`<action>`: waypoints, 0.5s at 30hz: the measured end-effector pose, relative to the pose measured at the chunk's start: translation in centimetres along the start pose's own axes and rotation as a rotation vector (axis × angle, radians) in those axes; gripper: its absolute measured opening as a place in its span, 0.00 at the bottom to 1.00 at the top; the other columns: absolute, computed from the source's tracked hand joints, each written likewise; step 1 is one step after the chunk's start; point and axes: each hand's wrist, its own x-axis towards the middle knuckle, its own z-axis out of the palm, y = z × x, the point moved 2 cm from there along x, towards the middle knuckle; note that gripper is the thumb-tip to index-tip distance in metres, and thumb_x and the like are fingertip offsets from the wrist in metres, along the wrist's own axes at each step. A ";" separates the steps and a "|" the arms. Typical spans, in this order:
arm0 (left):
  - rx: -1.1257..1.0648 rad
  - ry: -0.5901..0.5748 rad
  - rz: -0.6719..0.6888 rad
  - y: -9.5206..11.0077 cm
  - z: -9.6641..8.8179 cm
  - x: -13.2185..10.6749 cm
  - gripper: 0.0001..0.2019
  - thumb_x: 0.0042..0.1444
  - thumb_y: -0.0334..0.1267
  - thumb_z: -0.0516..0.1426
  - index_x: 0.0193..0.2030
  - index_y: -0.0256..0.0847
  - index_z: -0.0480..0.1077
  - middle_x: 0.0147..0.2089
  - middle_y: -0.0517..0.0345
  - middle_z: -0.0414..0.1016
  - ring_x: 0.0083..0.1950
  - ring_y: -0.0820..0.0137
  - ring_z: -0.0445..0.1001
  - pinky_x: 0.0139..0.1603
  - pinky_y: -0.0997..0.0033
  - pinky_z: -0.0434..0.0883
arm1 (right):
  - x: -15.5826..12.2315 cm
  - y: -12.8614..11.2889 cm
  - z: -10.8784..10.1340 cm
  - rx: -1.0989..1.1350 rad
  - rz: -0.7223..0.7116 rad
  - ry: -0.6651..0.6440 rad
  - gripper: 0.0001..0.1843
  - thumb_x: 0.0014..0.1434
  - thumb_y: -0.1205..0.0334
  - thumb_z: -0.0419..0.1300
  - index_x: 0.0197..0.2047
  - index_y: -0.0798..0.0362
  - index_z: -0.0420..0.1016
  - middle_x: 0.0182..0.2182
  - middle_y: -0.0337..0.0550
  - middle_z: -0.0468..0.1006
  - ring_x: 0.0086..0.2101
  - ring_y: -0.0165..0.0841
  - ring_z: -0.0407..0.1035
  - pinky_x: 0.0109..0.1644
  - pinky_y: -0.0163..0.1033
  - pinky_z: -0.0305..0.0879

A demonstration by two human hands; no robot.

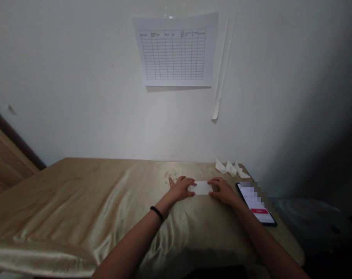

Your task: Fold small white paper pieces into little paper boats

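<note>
Both arms (132,244) extend forward and converge above the table (85,197). The paper (203,188) lies on the table between the hands, long axis running left to right. Left hand (183,188): thumb and fingers spread, tips touching the paper's left end. Right hand (222,190): similarly spread, tips at the right end.

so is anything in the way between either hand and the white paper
Nothing visible is: the left hand and right hand have their fingers at opposite ends of the white paper. The folded paper pieces lie beyond the right hand and the phone to its right, both outside that gap.
</note>
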 end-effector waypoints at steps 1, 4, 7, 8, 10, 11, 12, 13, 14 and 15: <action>-0.006 -0.010 0.004 -0.2 0.0 0.0 0.22 0.59 0.51 0.61 0.61 0.64 0.68 0.72 0.63 0.62 0.75 0.48 0.48 0.61 0.14 0.32 | 0.0 0.1 -0.1 -0.001 -0.006 -0.004 0.28 0.52 0.60 0.67 0.57 0.48 0.77 0.60 0.48 0.70 0.59 0.41 0.63 0.65 0.45 0.57; -0.033 -0.021 0.036 -0.9 0.0 0.0 0.22 0.59 0.50 0.61 0.61 0.66 0.67 0.72 0.65 0.62 0.75 0.49 0.48 0.61 0.13 0.32 | 0.1 0.5 -0.2 0.005 -0.030 -0.022 0.27 0.53 0.63 0.65 0.57 0.48 0.77 0.60 0.47 0.69 0.61 0.40 0.63 0.67 0.45 0.56; -0.043 -0.026 0.058 -1.6 0.2 0.2 0.23 0.60 0.50 0.60 0.62 0.68 0.66 0.73 0.65 0.61 0.76 0.49 0.48 0.61 0.14 0.31 | 0.1 0.9 -0.3 0.022 -0.059 -0.060 0.27 0.54 0.64 0.64 0.58 0.47 0.76 0.62 0.47 0.68 0.61 0.39 0.62 0.68 0.45 0.55; -0.043 -0.030 0.064 -1.7 0.3 0.3 0.23 0.60 0.51 0.60 0.63 0.68 0.66 0.73 0.65 0.61 0.76 0.50 0.48 0.61 0.14 0.31 | 0.0 1.0 -0.4 0.022 -0.062 -0.073 0.28 0.54 0.64 0.64 0.59 0.47 0.76 0.62 0.46 0.68 0.62 0.39 0.62 0.68 0.45 0.54; -0.035 -0.042 0.072 -1.9 0.3 0.3 0.24 0.61 0.51 0.60 0.63 0.69 0.65 0.73 0.66 0.60 0.76 0.50 0.47 0.61 0.14 0.31 | 0.0 1.1 -0.5 0.013 -0.062 -0.095 0.29 0.54 0.65 0.63 0.60 0.45 0.75 0.63 0.46 0.67 0.63 0.40 0.61 0.69 0.46 0.53; -0.029 -0.051 0.075 -1.9 0.3 0.3 0.24 0.61 0.51 0.59 0.64 0.70 0.64 0.74 0.66 0.59 0.76 0.50 0.46 0.61 0.14 0.31 | -0.1 1.1 -0.5 0.009 -0.061 -0.104 0.30 0.54 0.66 0.62 0.60 0.45 0.74 0.63 0.46 0.67 0.63 0.40 0.60 0.69 0.47 0.53; -0.023 -0.057 0.075 -1.9 0.2 0.3 0.24 0.61 0.51 0.59 0.64 0.70 0.64 0.74 0.66 0.59 0.77 0.50 0.46 0.62 0.15 0.31 | -0.1 1.1 -0.5 0.005 -0.061 -0.113 0.30 0.53 0.67 0.61 0.61 0.44 0.74 0.64 0.46 0.67 0.63 0.40 0.60 0.69 0.47 0.52; -0.018 -0.063 0.073 -1.8 0.2 0.2 0.24 0.61 0.52 0.59 0.64 0.70 0.64 0.74 0.66 0.59 0.77 0.50 0.45 0.62 0.15 0.31 | -0.1 1.1 -0.5 0.003 -0.061 -0.120 0.32 0.52 0.68 0.60 0.61 0.44 0.74 0.64 0.45 0.67 0.64 0.40 0.59 0.69 0.48 0.52; -0.015 -0.064 0.071 -1.7 0.1 0.1 0.24 0.61 0.52 0.59 0.65 0.70 0.64 0.74 0.66 0.58 0.77 0.50 0.45 0.62 0.15 0.30 | -0.1 1.1 -0.5 0.004 -0.064 -0.126 0.32 0.52 0.69 0.60 0.61 0.44 0.73 0.64 0.45 0.66 0.64 0.40 0.59 0.69 0.48 0.52; -0.014 -0.064 0.069 -1.6 0.1 0.1 0.24 0.61 0.51 0.58 0.65 0.70 0.64 0.74 0.66 0.59 0.77 0.49 0.45 0.62 0.15 0.30 | -0.1 1.1 -0.4 0.006 -0.065 -0.126 0.33 0.51 0.70 0.59 0.61 0.43 0.74 0.64 0.44 0.66 0.64 0.40 0.59 0.69 0.48 0.52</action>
